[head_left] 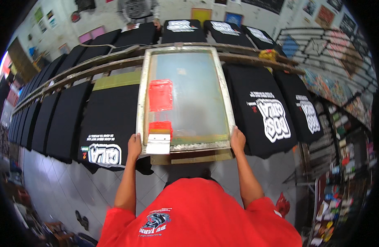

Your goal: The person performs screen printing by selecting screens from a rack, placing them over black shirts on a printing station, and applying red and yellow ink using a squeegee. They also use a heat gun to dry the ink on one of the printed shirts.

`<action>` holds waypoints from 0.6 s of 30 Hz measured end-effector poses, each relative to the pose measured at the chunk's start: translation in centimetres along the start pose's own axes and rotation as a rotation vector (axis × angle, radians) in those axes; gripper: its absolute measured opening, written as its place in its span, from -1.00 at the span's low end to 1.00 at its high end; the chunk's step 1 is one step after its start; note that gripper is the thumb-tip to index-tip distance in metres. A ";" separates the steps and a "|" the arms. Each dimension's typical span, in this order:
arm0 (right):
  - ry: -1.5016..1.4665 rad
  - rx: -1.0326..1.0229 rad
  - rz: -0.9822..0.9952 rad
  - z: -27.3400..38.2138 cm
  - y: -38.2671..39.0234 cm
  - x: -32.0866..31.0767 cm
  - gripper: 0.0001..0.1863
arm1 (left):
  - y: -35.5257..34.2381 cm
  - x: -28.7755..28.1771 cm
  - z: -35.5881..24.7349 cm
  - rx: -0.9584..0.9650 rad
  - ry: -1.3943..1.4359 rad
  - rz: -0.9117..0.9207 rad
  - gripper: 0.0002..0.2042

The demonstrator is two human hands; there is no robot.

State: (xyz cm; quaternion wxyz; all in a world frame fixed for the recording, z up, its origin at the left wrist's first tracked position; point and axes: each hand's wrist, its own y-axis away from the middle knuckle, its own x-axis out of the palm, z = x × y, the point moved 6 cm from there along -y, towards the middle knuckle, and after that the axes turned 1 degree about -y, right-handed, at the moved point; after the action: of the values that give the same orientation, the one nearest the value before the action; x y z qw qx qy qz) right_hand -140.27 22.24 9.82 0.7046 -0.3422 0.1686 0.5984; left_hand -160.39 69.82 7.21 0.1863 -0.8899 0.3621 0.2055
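I hold a screen printing frame (227,91) by its near corners. My left hand (134,145) is closed on the left corner, and my right hand (238,140) grips the right one. Red ink (161,95) lies in a block on the mesh, with a second smear nearer to me. A squeegee (158,144) with a pale handle rests at the frame's near left, over the lower smear. To the left lies a black shirt (111,107) with a white print; another printed black shirt (259,88) lies to the right. What is under the frame is mostly hidden.
Wooden rails (90,68) run across behind the frame, with rows of black shirts on both sides. Across the table stands a person in a grey top (137,9). A shelf with containers (331,206) is at the right; sandals (82,220) lie on the tiled floor.
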 end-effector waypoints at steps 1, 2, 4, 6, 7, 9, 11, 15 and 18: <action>0.010 0.032 0.004 -0.1 0.2 0.1 -0.40 | 0.0 -0.1 0.0 -0.002 0.012 -0.006 -0.61; 0.009 0.047 0.003 0.0 0.2 0.1 -0.40 | -0.1 0.0 0.3 -0.059 0.038 0.028 -0.61; 0.027 0.060 -0.013 0.3 0.5 0.1 -0.42 | -0.2 -0.1 0.1 -0.014 -0.054 0.037 -0.61; 0.066 0.061 -0.035 0.7 0.7 -0.3 -0.43 | -0.2 -0.1 -0.1 0.018 -0.091 0.043 -0.61; 0.088 0.077 -0.016 0.8 0.6 -0.3 -0.43 | -0.2 -0.2 -0.1 0.034 -0.096 0.041 -0.61; 0.146 0.113 0.044 0.9 0.4 -0.5 -0.43 | -0.1 -0.2 -0.2 0.043 -0.111 0.041 -0.62; 0.193 0.105 0.101 0.9 0.1 -0.7 -0.44 | -0.2 -0.1 0.0 0.024 -0.124 0.055 -0.62; 0.037 0.089 0.082 0.1 0.3 -1.2 -0.47 | -0.2 -0.7 0.4 0.000 -0.112 0.046 -0.61; -0.076 0.068 -0.035 -1.3 2.6 -2.1 -0.58 | 0.8 -1.8 1.0 -0.033 -0.087 0.053 -0.59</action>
State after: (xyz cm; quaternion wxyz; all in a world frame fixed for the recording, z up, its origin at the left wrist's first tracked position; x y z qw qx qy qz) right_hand -143.01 19.97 9.54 0.7319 -0.2980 0.1559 0.5926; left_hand -162.42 70.82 7.10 0.1814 -0.8732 0.3738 0.2549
